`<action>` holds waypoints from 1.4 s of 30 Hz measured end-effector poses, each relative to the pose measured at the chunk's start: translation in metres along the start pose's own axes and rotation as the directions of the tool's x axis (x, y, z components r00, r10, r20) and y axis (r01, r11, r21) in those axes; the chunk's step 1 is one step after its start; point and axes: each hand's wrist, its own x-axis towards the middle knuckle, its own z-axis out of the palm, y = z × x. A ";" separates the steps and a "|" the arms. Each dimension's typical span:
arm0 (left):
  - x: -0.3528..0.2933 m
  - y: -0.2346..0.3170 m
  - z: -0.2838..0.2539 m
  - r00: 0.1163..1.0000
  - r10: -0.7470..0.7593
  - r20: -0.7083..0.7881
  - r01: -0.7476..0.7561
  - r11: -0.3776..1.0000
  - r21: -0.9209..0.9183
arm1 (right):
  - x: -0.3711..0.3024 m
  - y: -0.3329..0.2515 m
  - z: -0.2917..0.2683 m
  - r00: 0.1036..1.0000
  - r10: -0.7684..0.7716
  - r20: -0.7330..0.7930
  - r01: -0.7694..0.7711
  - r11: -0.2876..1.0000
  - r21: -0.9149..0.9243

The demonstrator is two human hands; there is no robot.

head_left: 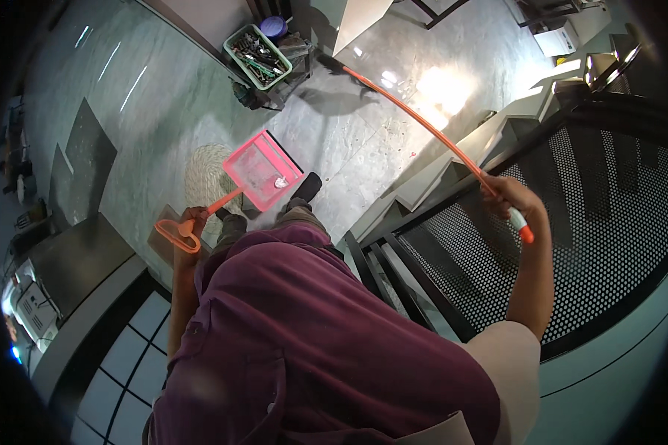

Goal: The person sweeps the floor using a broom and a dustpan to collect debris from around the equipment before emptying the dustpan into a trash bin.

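Note:
My left hand (194, 216) is closed round the orange handle of a long-handled dustpan. Its pink pan (252, 169) is by my feet, with a small crumpled white scrap (280, 182) and some dust in it. Out to the right, my right hand (513, 196) grips the upper end of a broom (430, 127), below a white and orange end cap. The broom's orange stick slants away to the far middle, where its dark bristle head (331, 64) meets the floor beside a pale panel. Bristles and pan are well apart.
A green basket (235, 46) full of tools stands at the far middle, beside a purple round container (274, 28). A round woven mat (204, 165) lies left of the pan. Stair steps (438, 178) and a black perforated metal panel (593, 245) flank my right side. Small debris dots the grey floor (363, 159).

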 end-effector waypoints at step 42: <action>-0.028 -0.034 0.009 0.991 -0.110 0.075 0.115 0.992 -0.055 | 0.180 -0.015 0.005 0.881 -0.097 0.464 -0.116 0.906 0.408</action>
